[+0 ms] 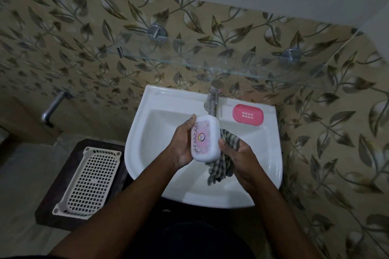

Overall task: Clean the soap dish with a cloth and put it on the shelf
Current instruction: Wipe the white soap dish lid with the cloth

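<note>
My left hand (182, 143) grips a white soap dish lid (205, 139) with a pink printed label, holding it over the basin. My right hand (237, 155) holds a dark checked cloth (221, 166), bunched against the lid's right side and hanging below it. The pink soap dish tray (248, 115) with drain slots lies on the sink's back right ledge. A glass shelf (189, 64) runs along the wall above the sink.
The white sink (147, 132) has a chrome tap (213, 99) at its back. A white perforated basket (90, 178) rests on a dark stool at the left. A wall tap (52, 107) juts out at the left. Leaf-patterned tiles cover the wall.
</note>
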